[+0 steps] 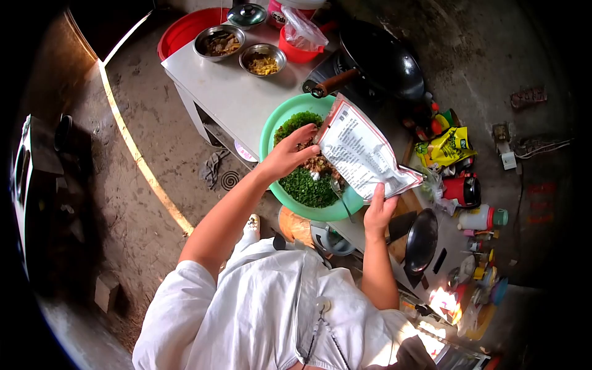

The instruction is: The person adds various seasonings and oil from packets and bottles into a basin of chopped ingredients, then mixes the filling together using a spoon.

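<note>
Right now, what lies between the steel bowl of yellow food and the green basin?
Just a bare stretch of white tabletop lies between the steel bowl and the green basin, as the head view shows.

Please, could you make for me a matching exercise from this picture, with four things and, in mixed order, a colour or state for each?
1. printed packet
2. basin
3. wok
4. crinkled pouch

A. black, with a brown handle
B. bright yellow
C. held in the right hand
D. light green, containing chopped greens

Pairs: 1-C, 2-D, 3-A, 4-B.
</note>
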`<state>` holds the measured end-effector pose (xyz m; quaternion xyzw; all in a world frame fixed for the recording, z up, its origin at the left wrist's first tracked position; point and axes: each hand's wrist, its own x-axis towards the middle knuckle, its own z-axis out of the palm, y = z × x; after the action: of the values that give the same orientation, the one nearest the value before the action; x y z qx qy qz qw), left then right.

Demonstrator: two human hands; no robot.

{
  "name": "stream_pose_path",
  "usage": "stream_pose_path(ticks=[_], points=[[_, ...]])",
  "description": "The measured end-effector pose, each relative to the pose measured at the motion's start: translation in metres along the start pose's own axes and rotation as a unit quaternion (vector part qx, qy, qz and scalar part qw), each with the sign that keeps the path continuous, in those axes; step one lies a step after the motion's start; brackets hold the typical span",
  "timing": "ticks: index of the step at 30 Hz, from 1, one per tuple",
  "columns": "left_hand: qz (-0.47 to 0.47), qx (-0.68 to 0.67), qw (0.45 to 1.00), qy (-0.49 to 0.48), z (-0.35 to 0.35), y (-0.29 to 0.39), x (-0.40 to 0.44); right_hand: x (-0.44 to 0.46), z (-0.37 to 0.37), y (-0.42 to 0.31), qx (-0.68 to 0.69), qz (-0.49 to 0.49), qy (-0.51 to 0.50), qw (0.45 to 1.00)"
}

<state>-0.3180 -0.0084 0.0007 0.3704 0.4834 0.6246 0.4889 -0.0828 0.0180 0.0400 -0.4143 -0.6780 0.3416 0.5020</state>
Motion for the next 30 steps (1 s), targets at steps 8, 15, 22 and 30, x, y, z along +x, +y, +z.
stream_pose_path(ticks=[8,15,22,30], points=[[0.098,0.112,0.979,-0.143,0.017,0.024,0.043,0.014,-0.024,-0.007,0.022,0.009,-0.018,1.000],[0.138,0.141,0.976,-0.090,0.027,0.005,0.044,0.017,-0.021,-0.004,-0.056,-0.012,-0.017,0.998],[0.085,0.176,0.980,-0.023,0.023,0.003,0.046,0.020,-0.024,-0.016,-0.074,-0.025,-0.053,0.996],[0.149,0.185,0.971,0.028,0.028,-0.006,0.050,0.028,-0.022,-0.016,-0.083,-0.015,-0.041,0.996]])
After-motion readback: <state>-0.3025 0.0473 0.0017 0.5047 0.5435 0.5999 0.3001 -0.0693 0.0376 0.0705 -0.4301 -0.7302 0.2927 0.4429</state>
